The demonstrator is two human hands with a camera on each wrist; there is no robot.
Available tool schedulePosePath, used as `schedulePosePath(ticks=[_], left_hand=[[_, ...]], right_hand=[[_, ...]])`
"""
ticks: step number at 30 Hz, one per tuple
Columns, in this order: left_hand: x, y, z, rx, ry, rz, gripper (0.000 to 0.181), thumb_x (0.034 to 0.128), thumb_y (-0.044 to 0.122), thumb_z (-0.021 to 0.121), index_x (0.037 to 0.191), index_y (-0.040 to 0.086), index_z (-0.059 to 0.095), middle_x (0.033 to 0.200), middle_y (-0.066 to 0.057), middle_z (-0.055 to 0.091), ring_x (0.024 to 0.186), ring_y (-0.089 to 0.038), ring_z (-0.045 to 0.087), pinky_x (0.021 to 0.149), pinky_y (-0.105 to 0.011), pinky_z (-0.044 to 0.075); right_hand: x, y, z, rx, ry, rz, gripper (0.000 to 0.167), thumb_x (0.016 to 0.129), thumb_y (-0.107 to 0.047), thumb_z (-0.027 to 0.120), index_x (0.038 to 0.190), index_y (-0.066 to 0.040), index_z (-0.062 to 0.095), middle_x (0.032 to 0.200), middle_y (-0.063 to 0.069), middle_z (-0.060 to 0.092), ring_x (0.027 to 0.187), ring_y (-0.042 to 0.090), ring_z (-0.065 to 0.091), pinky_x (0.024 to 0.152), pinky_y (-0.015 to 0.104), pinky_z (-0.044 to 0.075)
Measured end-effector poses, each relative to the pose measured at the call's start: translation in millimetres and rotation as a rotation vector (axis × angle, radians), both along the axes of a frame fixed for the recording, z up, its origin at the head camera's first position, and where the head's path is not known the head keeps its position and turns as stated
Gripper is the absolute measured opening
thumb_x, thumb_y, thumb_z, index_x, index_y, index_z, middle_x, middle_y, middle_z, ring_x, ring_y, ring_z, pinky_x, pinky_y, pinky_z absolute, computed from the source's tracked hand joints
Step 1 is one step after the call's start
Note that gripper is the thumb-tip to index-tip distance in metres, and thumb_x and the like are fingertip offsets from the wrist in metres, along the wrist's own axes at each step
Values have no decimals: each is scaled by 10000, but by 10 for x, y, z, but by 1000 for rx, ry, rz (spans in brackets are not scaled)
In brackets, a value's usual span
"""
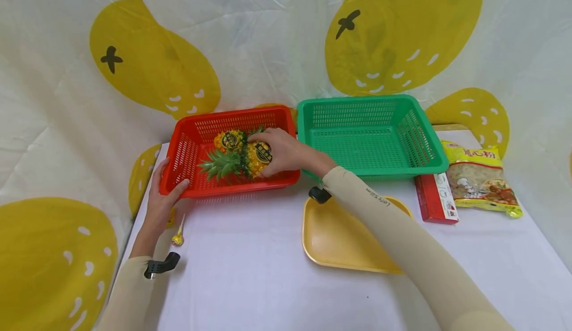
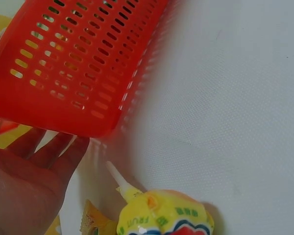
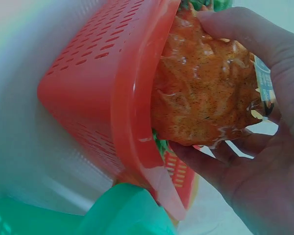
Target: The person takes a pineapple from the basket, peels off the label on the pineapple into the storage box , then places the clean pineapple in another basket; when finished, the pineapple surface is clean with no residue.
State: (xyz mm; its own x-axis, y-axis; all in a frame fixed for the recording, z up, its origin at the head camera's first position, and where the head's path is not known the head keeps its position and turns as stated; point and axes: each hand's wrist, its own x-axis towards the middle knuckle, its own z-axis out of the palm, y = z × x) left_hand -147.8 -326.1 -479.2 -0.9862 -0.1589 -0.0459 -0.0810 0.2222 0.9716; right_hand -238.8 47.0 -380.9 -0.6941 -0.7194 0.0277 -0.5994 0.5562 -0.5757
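In the head view, my right hand (image 1: 282, 150) grips a pineapple (image 1: 256, 160) over the right part of the red basket (image 1: 241, 189). Its green crown (image 1: 222, 164) points left. The right wrist view shows clear wrapping on the pineapple (image 3: 206, 85), with the thumb on one side and fingers around the other. A second labelled pineapple (image 1: 229, 139) lies behind it in the basket. My left hand (image 1: 162, 202) holds the basket's front left corner; in the left wrist view, fingers (image 2: 71, 159) reach under the red basket (image 2: 83, 73).
Right of the red basket stands a green basket (image 1: 353, 142). A yellow tray (image 1: 344, 236) lies under my right forearm. Farther right are a red and white box (image 1: 435, 199) and a yellow food bag (image 1: 478, 177). A wrapped lollipop (image 1: 178, 240) lies near my left wrist.
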Motion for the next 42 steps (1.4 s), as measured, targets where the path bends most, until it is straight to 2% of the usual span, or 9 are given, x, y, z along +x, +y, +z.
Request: schedulePosePath(ticks=[6,12,20,29,37,42], left_hand=[[-1,4,1,-10,-7,7,884,986,313,768,1663,453,216,1691,-32,289,1494,-344,326,862,-154,537],[16,10,5,-22,-11,9,868,988,342,761,1655,474,222,1686,-26,297,1485,-336,338,866,-153,535],[11,-10,-18,-35,-13,12,864,987,363,759,1651,487,221,1684,-24,296,1485,-330,333,861,-148,534],[12,10,-15,3,-18,11,882,984,358,767,1661,463,212,1677,-59,300,1484,-335,327,838,-138,537],[7,0,-28,51,-4,8,864,989,310,768,1654,455,236,1659,-51,322,1470,-304,342,901,-203,550],[4,9,-37,72,4,1,869,987,299,772,1656,444,236,1664,-61,313,1481,-324,327,906,-205,547]], right_hand=[[50,15,96,-22,37,-20,853,782,-368,928,1519,-145,560,1395,91,576,1253,263,497,991,425,492],[143,66,213,-46,31,-40,820,784,-361,927,1498,-167,572,1395,77,554,1269,253,469,1011,417,476],[284,125,341,-56,50,-8,806,802,-378,908,1500,-165,566,1388,65,556,1261,242,476,1011,419,470],[482,136,385,-49,55,14,799,799,-380,896,1493,-165,564,1354,64,546,1247,236,467,971,415,476],[676,131,403,-55,76,14,796,777,-381,915,1462,-160,575,1324,54,557,1218,217,475,980,372,477],[788,124,415,-39,54,14,809,782,-372,930,1474,-168,563,1332,59,536,1225,220,458,956,365,499]])
